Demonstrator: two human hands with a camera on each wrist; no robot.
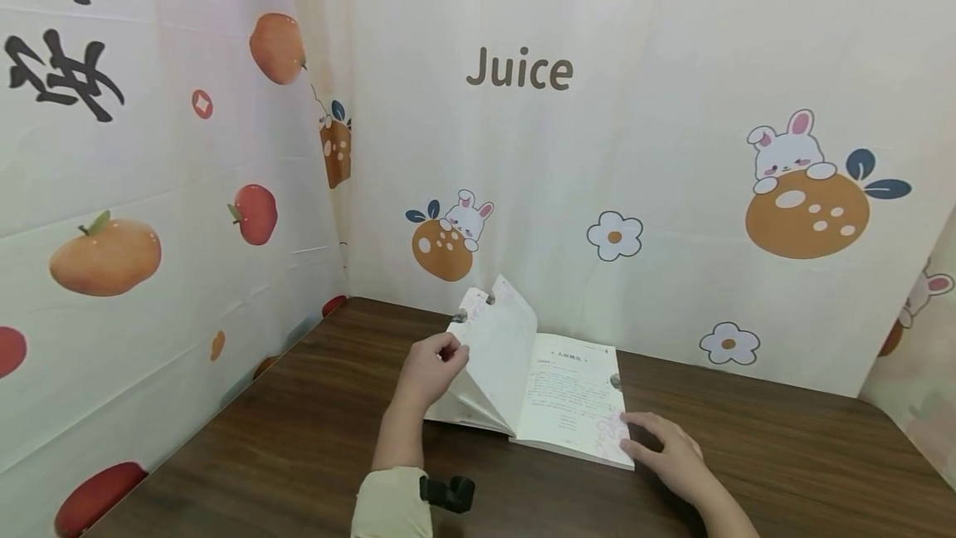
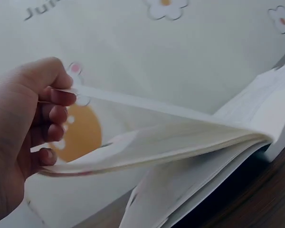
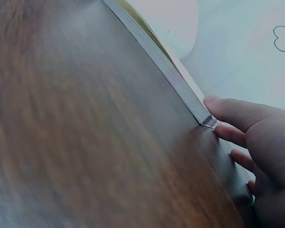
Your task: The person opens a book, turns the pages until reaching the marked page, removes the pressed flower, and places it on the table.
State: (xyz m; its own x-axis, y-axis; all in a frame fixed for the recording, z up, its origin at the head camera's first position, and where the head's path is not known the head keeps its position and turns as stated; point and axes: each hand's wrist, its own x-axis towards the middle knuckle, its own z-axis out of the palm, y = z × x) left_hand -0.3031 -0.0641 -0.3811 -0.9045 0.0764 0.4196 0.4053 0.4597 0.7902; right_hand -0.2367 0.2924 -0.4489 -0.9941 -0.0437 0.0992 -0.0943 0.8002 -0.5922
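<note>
An open book (image 1: pixel 571 393) lies on the table, its right half flat with printed text and a pink pattern near the outer corner. My left hand (image 1: pixel 433 368) pinches a raised page (image 1: pixel 504 347) by its outer edge between thumb and forefinger. In the left wrist view that page (image 2: pixel 147 105) stretches from the fingertips to the spine, and the little finger touches a lower bundle of pages (image 2: pixel 133 152). My right hand (image 1: pixel 670 451) rests at the book's right edge. In the right wrist view its thumb and forefinger (image 3: pixel 230 135) touch the book's corner.
The dark wood table (image 1: pixel 299 438) runs under the book and both arms. Behind it hangs a pale curtain (image 1: pixel 672 48) printed with fruit, flowers and rabbits, close to the book's far edge. A black strap mount (image 1: pixel 448 493) sits on the left sleeve.
</note>
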